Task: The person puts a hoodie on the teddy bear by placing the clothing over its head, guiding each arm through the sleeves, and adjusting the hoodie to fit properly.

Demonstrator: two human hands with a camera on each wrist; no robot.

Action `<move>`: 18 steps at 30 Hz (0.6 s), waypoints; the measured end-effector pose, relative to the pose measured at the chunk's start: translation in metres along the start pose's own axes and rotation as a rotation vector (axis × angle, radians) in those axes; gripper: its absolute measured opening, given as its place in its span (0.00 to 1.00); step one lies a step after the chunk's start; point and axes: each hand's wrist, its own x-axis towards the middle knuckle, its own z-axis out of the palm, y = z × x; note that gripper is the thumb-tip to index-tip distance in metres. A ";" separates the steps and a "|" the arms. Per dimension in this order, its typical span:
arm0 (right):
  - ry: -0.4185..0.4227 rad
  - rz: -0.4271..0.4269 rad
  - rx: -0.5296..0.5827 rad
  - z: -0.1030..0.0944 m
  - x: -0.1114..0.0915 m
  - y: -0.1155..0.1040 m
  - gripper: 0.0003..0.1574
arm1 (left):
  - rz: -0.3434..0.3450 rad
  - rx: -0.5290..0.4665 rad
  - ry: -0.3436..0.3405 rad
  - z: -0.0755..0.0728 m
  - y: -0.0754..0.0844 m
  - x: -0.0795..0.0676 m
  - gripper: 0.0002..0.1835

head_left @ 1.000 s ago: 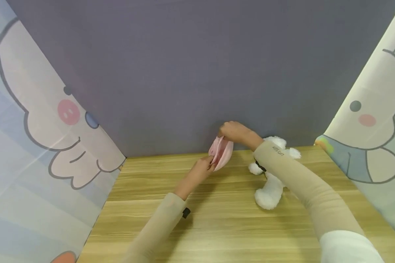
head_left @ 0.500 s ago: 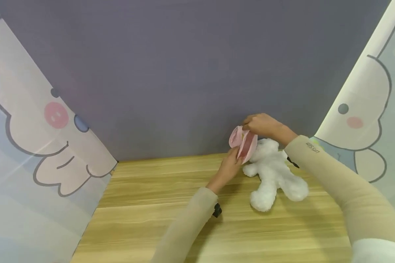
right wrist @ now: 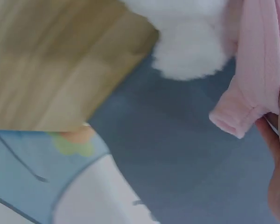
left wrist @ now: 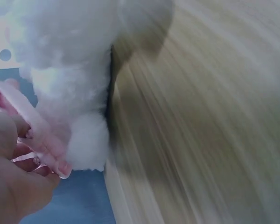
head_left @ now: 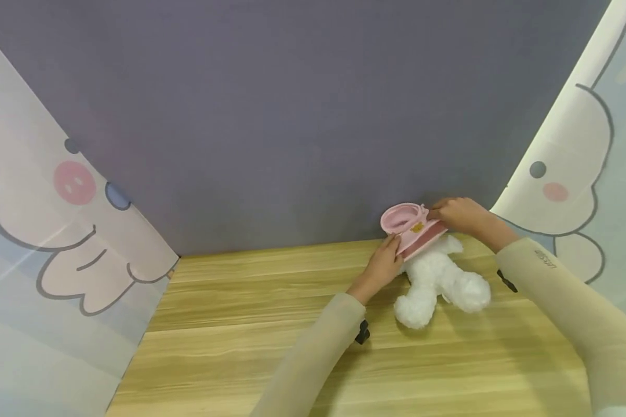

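Note:
A small pink doll top (head_left: 409, 237) with a yellow emblem and a loose, hood-like part is stretched over the head end of a white plush toy (head_left: 416, 307). My left hand (head_left: 379, 269) pinches the near left edge of its hem. At the far right edge, my right hand (head_left: 460, 215) grips the hem, so the opening faces the toy. The plush lies on the table, legs towards me, its head hidden by the cloth. Fluffy fur (left wrist: 70, 60) fills much of the left wrist view. A short pink sleeve (right wrist: 231, 114) hangs beside my right fingers in the right wrist view.
The wood-grain table (head_left: 240, 324) ends at a grey backdrop (head_left: 292, 127) just behind the toy. Cartoon-printed curtains stand on the left (head_left: 26, 278) and right (head_left: 574, 150).
Both hands have carried the pink top rightwards, from beside the plush toy to over its head end. The hem opening has turned towards the toy, and the emblem now shows.

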 end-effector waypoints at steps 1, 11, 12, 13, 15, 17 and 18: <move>-0.011 0.007 0.017 0.004 -0.004 0.000 0.14 | -0.003 0.007 -0.007 0.001 0.000 0.000 0.27; -0.099 0.070 0.201 0.040 -0.035 -0.009 0.15 | 0.002 0.079 -0.109 0.007 -0.001 -0.006 0.30; -0.111 0.084 0.210 0.042 -0.037 -0.009 0.15 | 0.008 0.082 -0.126 0.008 0.000 -0.007 0.30; -0.120 0.094 0.219 0.044 -0.038 -0.009 0.15 | 0.008 0.081 -0.139 0.009 0.001 -0.007 0.30; -0.136 0.121 0.244 0.046 -0.039 -0.010 0.14 | 0.007 0.077 -0.154 0.009 0.002 -0.007 0.30; -0.144 0.141 0.274 0.047 -0.039 -0.010 0.14 | 0.007 0.081 -0.163 0.010 0.002 -0.007 0.30; -0.150 0.154 0.299 0.047 -0.039 -0.011 0.15 | 0.009 0.080 -0.168 0.010 0.001 -0.007 0.30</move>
